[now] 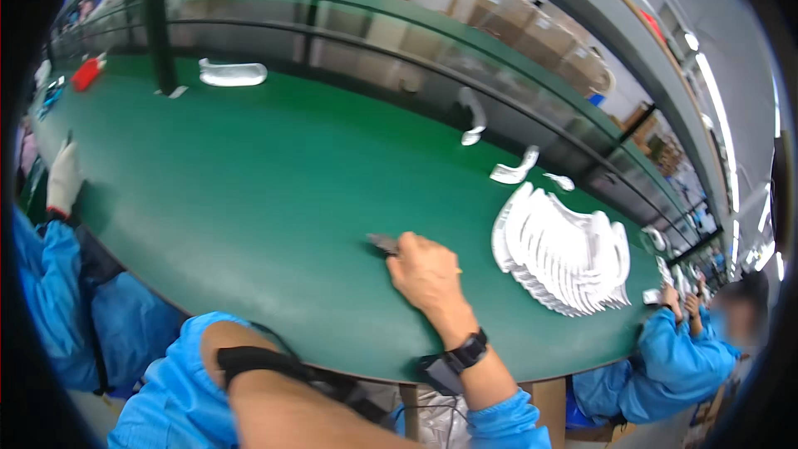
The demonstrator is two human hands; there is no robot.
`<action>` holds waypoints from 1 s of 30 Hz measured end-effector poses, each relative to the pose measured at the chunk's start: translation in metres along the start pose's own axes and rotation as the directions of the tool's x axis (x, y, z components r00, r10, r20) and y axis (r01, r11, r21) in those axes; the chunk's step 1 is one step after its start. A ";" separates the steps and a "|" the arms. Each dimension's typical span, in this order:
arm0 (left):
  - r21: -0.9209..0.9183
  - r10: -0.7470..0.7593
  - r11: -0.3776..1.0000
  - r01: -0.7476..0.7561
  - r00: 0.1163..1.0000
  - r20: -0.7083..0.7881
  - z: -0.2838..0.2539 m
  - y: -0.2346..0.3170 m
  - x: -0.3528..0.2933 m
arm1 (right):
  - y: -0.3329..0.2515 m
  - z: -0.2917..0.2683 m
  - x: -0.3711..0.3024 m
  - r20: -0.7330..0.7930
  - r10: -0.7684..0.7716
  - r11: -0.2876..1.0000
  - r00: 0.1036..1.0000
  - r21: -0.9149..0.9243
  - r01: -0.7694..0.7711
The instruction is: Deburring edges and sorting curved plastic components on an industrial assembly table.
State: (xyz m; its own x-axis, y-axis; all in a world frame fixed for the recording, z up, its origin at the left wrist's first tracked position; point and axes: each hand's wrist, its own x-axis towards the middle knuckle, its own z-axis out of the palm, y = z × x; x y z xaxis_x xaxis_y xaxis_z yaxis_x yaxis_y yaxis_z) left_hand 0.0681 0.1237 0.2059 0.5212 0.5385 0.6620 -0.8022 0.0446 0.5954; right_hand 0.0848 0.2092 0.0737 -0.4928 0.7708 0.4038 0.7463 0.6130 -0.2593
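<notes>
My right hand (pixel 428 276) is closed around a small dark grey hand tool (pixel 382 244) above the green table. Its flat tip points left, and a bit of yellow shows on the far side of my fist; the exact kind is unclear. Right of this hand, a fanned row of curved white plastic parts (pixel 561 254) lies on the table. My left forearm (pixel 287 403) crosses the lower edge with a black band near the elbow. The left hand itself is outside the picture.
Loose white parts lie along the back: a curved piece (pixel 517 168), a small one (pixel 561 181) and a long one (pixel 233 74). A black post (pixel 158 25) stands far left. Co-workers in blue sit at both sides, a gloved hand (pixel 64 179) at left.
</notes>
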 end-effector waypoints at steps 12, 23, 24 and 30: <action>-0.203 -0.006 0.979 0.002 1.000 -0.019 0.024 -0.026 0.010 | -0.001 -0.002 0.006 0.027 0.052 0.997 0.998 0.054 -0.054; 0.302 0.142 0.950 -0.081 0.972 -0.185 -0.037 0.003 0.018 | 0.048 -0.021 -0.031 0.003 -0.002 1.000 1.000 0.030 0.002; 0.308 0.157 0.946 -0.096 0.971 -0.178 -0.036 -0.002 0.024 | 0.053 -0.022 -0.034 0.009 -0.012 0.999 1.000 0.033 0.012; 0.280 0.202 0.947 -0.159 0.971 -0.132 -0.025 0.007 0.034 | 0.047 -0.025 -0.036 0.068 0.012 0.998 0.998 0.065 -0.017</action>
State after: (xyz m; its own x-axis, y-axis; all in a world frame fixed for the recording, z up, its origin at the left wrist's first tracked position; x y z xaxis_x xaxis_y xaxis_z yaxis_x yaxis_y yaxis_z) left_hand 0.0728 0.1640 0.2214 0.3057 0.6424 0.7027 -0.7610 -0.2787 0.5858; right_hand 0.1491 0.2065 0.0694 -0.5130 0.7883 0.3397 0.7238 0.6100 -0.3225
